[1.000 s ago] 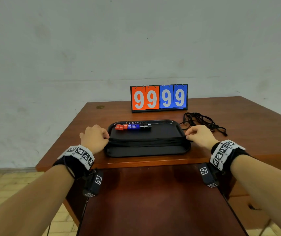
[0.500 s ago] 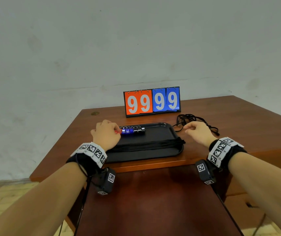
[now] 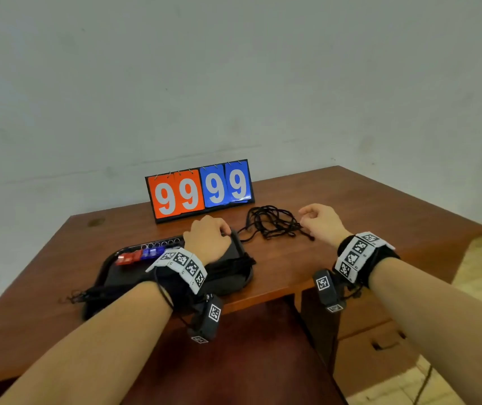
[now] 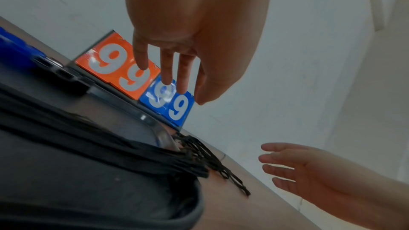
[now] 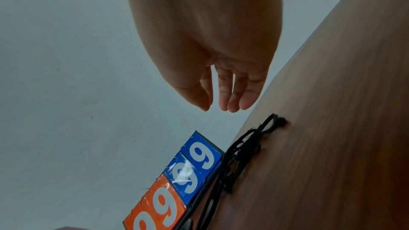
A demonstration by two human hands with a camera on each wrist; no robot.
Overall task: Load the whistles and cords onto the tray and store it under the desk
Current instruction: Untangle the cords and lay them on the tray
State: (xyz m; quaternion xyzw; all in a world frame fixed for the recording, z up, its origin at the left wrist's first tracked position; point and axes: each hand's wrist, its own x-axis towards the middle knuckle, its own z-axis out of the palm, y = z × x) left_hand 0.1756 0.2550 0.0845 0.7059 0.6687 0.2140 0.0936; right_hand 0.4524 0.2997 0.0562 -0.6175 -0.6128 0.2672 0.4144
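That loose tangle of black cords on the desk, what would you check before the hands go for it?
1. Loose cords lie on the desk, off the tray: not ok, loading unfinished.
2. Right hand holds nothing: ok.
3. Left hand holds nothing, fingers relaxed: ok.
4. Whistles sit on the tray: ok.
5. Bundled cords inside the tray: not ok, ends hang over the rim.
6. Loose tangle free of the scoreboard: cannot tell.

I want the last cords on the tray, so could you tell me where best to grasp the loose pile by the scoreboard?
Pinch the tangled cords at the dense middle, from above with the right hand, which hovers open beside them; they lie flat on the desk, so only the top is exposed.
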